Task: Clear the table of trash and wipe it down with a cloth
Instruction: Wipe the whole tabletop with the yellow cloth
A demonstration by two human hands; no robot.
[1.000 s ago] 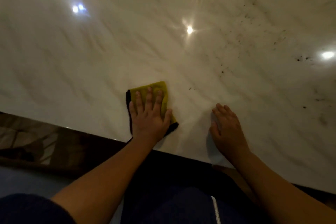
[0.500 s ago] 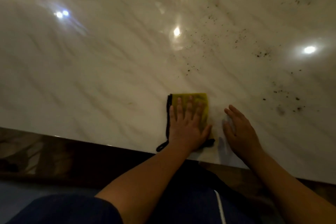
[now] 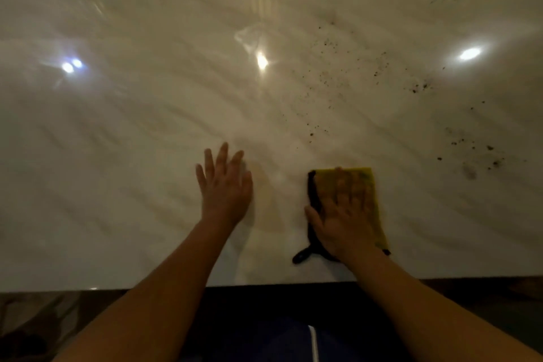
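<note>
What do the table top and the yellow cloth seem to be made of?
The table top: probably polished marble or a lookalike; pale with grey veins, mirror-like lamp reflections. The yellow cloth: likely soft microfibre, matte, with black stitched edging.

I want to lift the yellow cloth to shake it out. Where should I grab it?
Probably pinch the black tab at the near left corner of the cloth, coming from the near edge of the table. It sticks out past the right hand, which presses the rest flat.
</note>
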